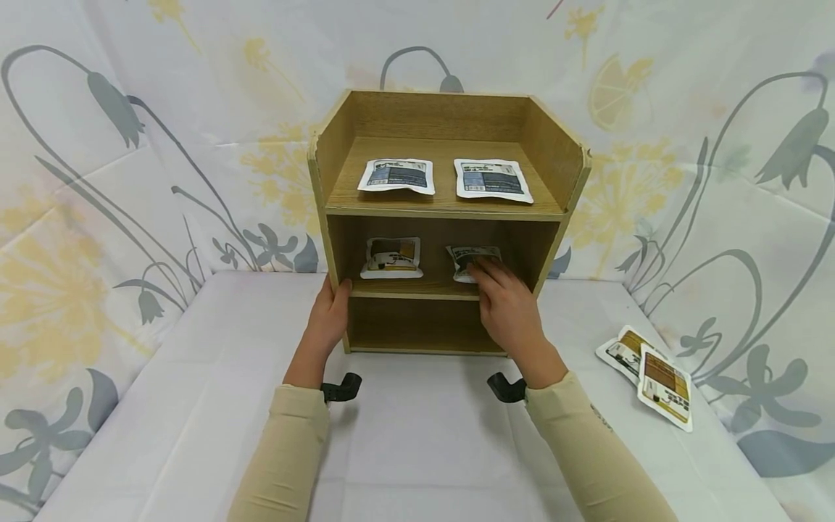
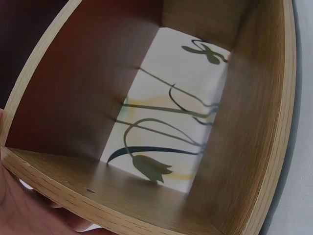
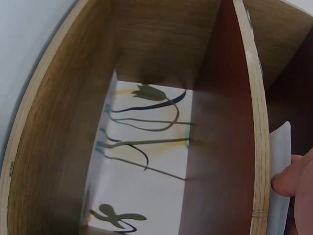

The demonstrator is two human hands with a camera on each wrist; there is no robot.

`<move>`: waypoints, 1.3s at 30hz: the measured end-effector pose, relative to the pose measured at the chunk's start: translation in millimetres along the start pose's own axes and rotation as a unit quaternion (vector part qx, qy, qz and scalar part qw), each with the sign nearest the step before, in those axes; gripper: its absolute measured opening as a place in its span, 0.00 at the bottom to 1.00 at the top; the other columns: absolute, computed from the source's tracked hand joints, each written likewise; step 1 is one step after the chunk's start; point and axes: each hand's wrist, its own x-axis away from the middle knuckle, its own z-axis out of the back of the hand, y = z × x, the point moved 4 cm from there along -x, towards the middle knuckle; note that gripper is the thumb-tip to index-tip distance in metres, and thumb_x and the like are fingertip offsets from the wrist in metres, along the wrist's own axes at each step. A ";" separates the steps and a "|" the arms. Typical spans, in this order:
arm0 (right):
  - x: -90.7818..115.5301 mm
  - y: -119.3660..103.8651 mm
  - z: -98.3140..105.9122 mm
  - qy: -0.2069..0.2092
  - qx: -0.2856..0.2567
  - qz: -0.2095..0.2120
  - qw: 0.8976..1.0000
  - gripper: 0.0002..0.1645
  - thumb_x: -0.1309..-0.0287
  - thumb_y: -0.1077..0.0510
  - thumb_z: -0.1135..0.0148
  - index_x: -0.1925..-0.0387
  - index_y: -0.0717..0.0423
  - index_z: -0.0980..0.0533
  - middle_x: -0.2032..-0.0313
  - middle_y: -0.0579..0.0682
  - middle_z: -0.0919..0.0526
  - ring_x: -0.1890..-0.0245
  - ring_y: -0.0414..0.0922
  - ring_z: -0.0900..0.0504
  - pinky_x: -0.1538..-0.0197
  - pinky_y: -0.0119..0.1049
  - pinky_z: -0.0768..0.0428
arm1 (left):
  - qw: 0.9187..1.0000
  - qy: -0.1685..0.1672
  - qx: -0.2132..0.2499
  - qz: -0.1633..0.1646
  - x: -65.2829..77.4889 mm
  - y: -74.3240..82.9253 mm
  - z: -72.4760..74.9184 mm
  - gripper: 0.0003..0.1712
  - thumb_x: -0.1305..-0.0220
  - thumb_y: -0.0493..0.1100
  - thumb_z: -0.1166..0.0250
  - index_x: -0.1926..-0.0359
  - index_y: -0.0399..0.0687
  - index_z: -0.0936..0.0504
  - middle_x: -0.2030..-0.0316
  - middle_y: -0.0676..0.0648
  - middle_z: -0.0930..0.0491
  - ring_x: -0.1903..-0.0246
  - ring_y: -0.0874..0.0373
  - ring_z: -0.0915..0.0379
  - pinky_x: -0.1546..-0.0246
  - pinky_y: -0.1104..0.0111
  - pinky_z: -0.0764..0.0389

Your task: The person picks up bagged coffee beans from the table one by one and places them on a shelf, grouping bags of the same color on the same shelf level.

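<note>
Two beige fabric sleeves (image 1: 277, 457) reach forward from the bottom edge, a black angular wrist mount (image 1: 342, 388) at the left cuff and another at the right. Beyond them, a three-tier wood-grain shelf unit (image 1: 437, 112) stands on a white cloth-covered table (image 1: 417, 442).

Work in hand appears to be setting flat packets on the shelves, with one being placed on the middle tier. That packet, a small white-edged pouch with a dark label (image 1: 462, 255), is at the right of the middle tier, slightly askew. The next move probably calls for straightening it, then letting go without dragging it.

The right hand (image 1: 512, 312) reaches in palm down, angled inward, its fingers over the packet's right end. The right wrist view shows the thumb against its white side, so it seems lightly pinched, the hand nearly closed. The left hand (image 1: 329, 315) is curled round the unit's left side panel, apparently steadying it.

On the same tier, left, lies a white pouch with a brown-and-yellow label (image 1: 391, 257). Two blue-labelled white pouches (image 1: 493, 179) rest on top. Two overlapping brown-labelled pouches (image 1: 668, 388) lie on the table, right, and may come next.
</note>
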 end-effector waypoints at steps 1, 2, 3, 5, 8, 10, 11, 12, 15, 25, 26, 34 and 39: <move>-0.1 -0.3 0.3 0.001 -0.001 0.001 1.000 0.21 0.39 0.70 0.44 0.44 0.58 0.22 0.42 0.55 0.21 0.41 0.55 0.24 0.40 0.49 0.25 | 1.000 0.001 -0.001 -0.001 -0.2 -0.3 0.2 0.36 0.25 0.61 0.64 0.23 0.53 0.56 0.26 0.40 0.47 0.27 0.44 0.51 0.29 0.48 0.46; -0.2 -0.5 0.7 0.002 -0.001 0.002 1.000 0.22 0.39 0.70 0.44 0.44 0.58 0.22 0.42 0.55 0.21 0.41 0.56 0.24 0.40 0.50 0.25 | 1.000 0.002 0.000 -0.003 -0.3 -0.2 0.1 0.36 0.25 0.61 0.63 0.23 0.53 0.55 0.26 0.40 0.47 0.27 0.44 0.51 0.29 0.48 0.46; -0.2 -0.9 1.2 0.003 -0.002 0.003 1.000 0.22 0.40 0.70 0.44 0.44 0.58 0.22 0.42 0.55 0.21 0.40 0.56 0.24 0.40 0.51 0.25 | 1.000 0.003 0.001 -0.003 -0.2 0.1 0.1 0.36 0.25 0.60 0.63 0.23 0.53 0.55 0.26 0.40 0.47 0.27 0.44 0.50 0.29 0.48 0.46; 0.1 -1.2 2.1 0.005 -0.003 0.006 1.000 0.22 0.40 0.70 0.43 0.44 0.58 0.22 0.42 0.56 0.21 0.40 0.56 0.24 0.40 0.52 0.25 | 1.000 0.002 0.002 -0.005 -0.3 0.2 -0.1 0.36 0.25 0.61 0.63 0.23 0.52 0.55 0.26 0.40 0.46 0.27 0.44 0.50 0.29 0.48 0.46; 1.2 -1.6 4.0 0.007 -0.004 0.009 1.000 0.22 0.41 0.69 0.42 0.44 0.59 0.23 0.42 0.56 0.21 0.40 0.56 0.24 0.40 0.52 0.25 | 1.000 0.003 0.001 -0.006 -0.3 0.1 -0.1 0.36 0.25 0.61 0.63 0.23 0.52 0.55 0.26 0.40 0.46 0.28 0.44 0.50 0.29 0.48 0.46; 2.5 -1.9 5.5 0.010 -0.005 0.011 1.000 0.22 0.41 0.69 0.41 0.44 0.60 0.23 0.42 0.56 0.21 0.41 0.56 0.24 0.40 0.51 0.25 | 1.000 0.003 -0.001 -0.008 -0.2 -0.1 0.0 0.37 0.25 0.61 0.64 0.23 0.51 0.54 0.27 0.39 0.46 0.28 0.43 0.49 0.29 0.47 0.45; 3.2 -2.1 6.6 0.011 -0.005 0.011 1.000 0.22 0.41 0.69 0.41 0.44 0.60 0.23 0.42 0.57 0.22 0.40 0.56 0.24 0.40 0.51 0.25 | 1.000 0.004 -0.002 -0.007 -0.1 -0.1 0.1 0.37 0.26 0.61 0.64 0.23 0.52 0.54 0.27 0.39 0.45 0.28 0.43 0.48 0.29 0.48 0.45; 3.9 -2.2 7.2 0.013 -0.006 0.012 1.000 0.22 0.41 0.69 0.41 0.44 0.60 0.23 0.42 0.57 0.22 0.40 0.56 0.24 0.39 0.51 0.25 | 1.000 0.005 -0.002 -0.006 0.0 0.0 0.1 0.37 0.26 0.61 0.64 0.23 0.52 0.54 0.27 0.39 0.45 0.28 0.43 0.48 0.30 0.48 0.44; 6.6 -2.7 9.7 0.020 -0.010 0.014 1.000 0.22 0.41 0.69 0.41 0.44 0.61 0.23 0.42 0.57 0.22 0.41 0.56 0.24 0.39 0.51 0.26 | 1.000 0.001 -0.002 -0.006 0.6 0.0 -0.1 0.37 0.26 0.62 0.64 0.23 0.53 0.55 0.27 0.40 0.46 0.29 0.43 0.48 0.30 0.47 0.44; 14.1 -3.0 17.9 0.036 -0.020 0.024 0.999 0.21 0.41 0.68 0.40 0.44 0.61 0.23 0.45 0.59 0.20 0.41 0.57 0.24 0.38 0.52 0.27 | 1.000 0.004 -0.001 -0.004 0.1 0.4 0.1 0.37 0.26 0.63 0.64 0.23 0.56 0.56 0.26 0.42 0.47 0.28 0.44 0.49 0.30 0.47 0.44; 15.0 -3.2 18.6 0.036 -0.021 0.026 0.999 0.21 0.41 0.68 0.40 0.45 0.61 0.22 0.45 0.59 0.20 0.41 0.58 0.24 0.38 0.52 0.27 | 1.000 0.003 -0.001 -0.004 0.1 0.2 0.2 0.37 0.26 0.63 0.64 0.23 0.56 0.56 0.26 0.42 0.47 0.28 0.44 0.49 0.30 0.47 0.44; 23.6 -4.6 29.4 0.026 -0.015 0.020 0.999 0.23 0.43 0.69 0.38 0.44 0.61 0.23 0.42 0.60 0.21 0.40 0.59 0.25 0.38 0.55 0.28 | 1.000 0.001 0.001 -0.006 0.4 -0.1 0.4 0.37 0.26 0.63 0.64 0.23 0.55 0.56 0.26 0.41 0.47 0.28 0.44 0.49 0.29 0.48 0.45; 30.1 -3.6 35.1 0.035 -0.021 0.021 0.999 0.25 0.46 0.70 0.37 0.44 0.61 0.22 0.43 0.60 0.21 0.41 0.60 0.24 0.39 0.56 0.28 | 1.000 0.003 0.000 -0.009 1.5 0.4 0.0 0.37 0.26 0.62 0.64 0.23 0.54 0.56 0.26 0.41 0.47 0.28 0.44 0.49 0.29 0.47 0.45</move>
